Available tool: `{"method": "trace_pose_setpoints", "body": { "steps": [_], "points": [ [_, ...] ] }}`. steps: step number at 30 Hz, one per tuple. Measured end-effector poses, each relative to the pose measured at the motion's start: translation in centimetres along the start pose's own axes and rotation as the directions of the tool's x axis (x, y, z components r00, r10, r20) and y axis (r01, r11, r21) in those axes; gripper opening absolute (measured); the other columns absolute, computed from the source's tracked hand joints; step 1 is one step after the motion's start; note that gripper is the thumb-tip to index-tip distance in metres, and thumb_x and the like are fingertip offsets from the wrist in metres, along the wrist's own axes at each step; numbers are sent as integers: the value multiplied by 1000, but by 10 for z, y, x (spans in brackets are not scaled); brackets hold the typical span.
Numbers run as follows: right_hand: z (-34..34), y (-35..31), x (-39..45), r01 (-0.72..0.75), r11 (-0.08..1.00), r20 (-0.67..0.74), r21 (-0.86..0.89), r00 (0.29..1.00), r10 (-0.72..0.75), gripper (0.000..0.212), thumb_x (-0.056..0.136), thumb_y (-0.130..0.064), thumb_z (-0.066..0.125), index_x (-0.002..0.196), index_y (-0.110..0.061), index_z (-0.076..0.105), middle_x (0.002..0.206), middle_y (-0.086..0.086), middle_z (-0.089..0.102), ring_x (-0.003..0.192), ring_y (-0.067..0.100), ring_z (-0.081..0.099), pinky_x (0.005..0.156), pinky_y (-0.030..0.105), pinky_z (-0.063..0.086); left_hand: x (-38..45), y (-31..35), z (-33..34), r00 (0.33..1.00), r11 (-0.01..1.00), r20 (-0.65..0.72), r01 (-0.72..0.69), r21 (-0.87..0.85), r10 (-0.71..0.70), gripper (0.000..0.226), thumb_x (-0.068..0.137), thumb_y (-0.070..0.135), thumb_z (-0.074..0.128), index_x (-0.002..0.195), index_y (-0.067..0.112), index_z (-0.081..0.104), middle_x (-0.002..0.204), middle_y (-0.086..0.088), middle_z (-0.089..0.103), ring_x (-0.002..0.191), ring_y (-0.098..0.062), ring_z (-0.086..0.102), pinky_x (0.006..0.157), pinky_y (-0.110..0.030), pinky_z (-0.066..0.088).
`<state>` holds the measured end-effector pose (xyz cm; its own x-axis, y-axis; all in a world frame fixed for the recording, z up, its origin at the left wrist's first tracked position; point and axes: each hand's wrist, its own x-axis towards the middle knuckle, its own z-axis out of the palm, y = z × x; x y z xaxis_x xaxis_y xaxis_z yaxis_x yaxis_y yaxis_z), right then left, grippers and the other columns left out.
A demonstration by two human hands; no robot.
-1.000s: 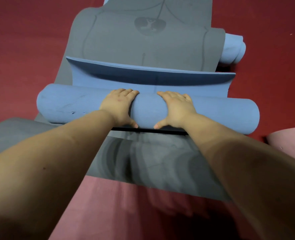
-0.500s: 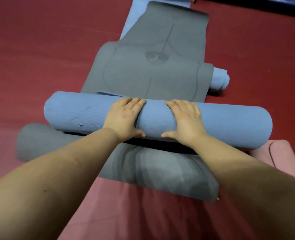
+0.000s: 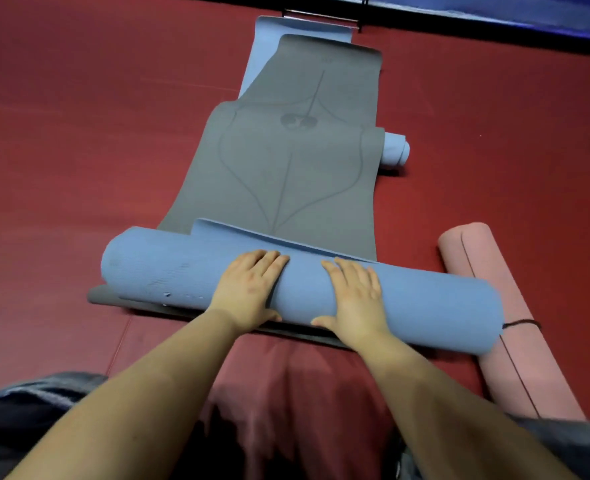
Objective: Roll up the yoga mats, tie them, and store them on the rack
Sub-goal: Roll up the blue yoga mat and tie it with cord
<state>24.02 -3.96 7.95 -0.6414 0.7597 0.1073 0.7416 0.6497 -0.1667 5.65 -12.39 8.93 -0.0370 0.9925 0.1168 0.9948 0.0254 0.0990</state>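
Rolling step in hand. I see both hands flat on top of the thick blue foam yoga-mat roll (image 3: 300, 292), which lies crosswise on the red floor (image 3: 79, 168), over the near end of a flat grey yoga mat with printed alignment lines (image 3: 286, 168). Left hand (image 3: 248, 289): fingers straight, pressed together, thumb on the near side of the roll. Right hand (image 3: 354, 299): fingers straight, slightly spread, thumb likewise low. A loose flap of the blue mat's tail (image 3: 252, 233) shows just beyond the fingertips, so I judge the roll nearly closed. Next I need a firm forward push to tuck that tail, then a tie. Rolled pink mat (image 3: 504, 317) with black cord (image 3: 522, 323) lies beside the right end. Rack not identifiable.
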Motion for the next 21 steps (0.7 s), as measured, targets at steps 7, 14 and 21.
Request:
{"method": "trace_pose_setpoints", "body": {
  "steps": [7,14,21],
  "points": [
    [58,-4,-40,-56,997,154,52,987,47,103,46,-48,88,137,-17,48,139,8,48,131,29,42,113,48,18,-33,2,49,980,1000,198,-5,-15,8,112,15,62,82,113,10,67,109,-5,68,91,-24,66,82,-34,53],
    [99,-3,-50,24,997,67,71,997,-29,94,47,-55,84,127,-17,51,129,6,58,122,23,49,109,41,18,-34,-14,85,938,975,339,142,-171,-77,114,52,56,82,146,15,32,148,-4,37,135,-27,34,114,-35,19],
    [111,-16,-46,-138,975,15,171,990,138,66,73,-66,43,115,-19,63,122,0,62,120,21,54,108,38,17,-24,-19,97,879,975,470,168,-146,-81,125,47,91,29,149,20,17,154,3,22,141,-18,18,117,-34,8]
  ]
}}
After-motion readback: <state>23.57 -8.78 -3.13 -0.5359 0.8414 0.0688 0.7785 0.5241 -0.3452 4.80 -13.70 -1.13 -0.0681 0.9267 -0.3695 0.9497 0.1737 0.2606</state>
